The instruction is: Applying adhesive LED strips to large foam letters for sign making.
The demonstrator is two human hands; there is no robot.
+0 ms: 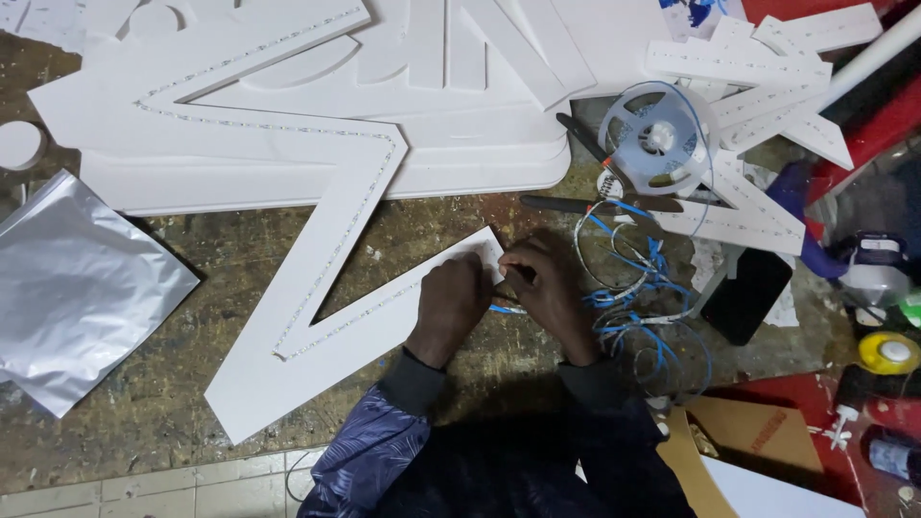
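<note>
A large white zigzag letter board (pixel 331 240) lies on the worn workbench, with a light strip (pixel 345 230) running along its face. My left hand (pixel 451 302) presses down on the board's lower right tip. My right hand (pixel 547 283) is beside it, fingers pinched at the strip's end where thin blue wires (pixel 504 309) come out. Both hands touch at the board's corner; what the right fingers pinch is hidden.
More white cut-out letters (pixel 460 58) are stacked at the back. A reel of strip (pixel 662 139), pliers (pixel 585 203), tangled blue wire (pixel 643 297), a dark phone (pixel 746 293), a silver foil bag (pixel 77 288), a yellow tape roll (pixel 887 353) and cardboard (pixel 748 436) surround me.
</note>
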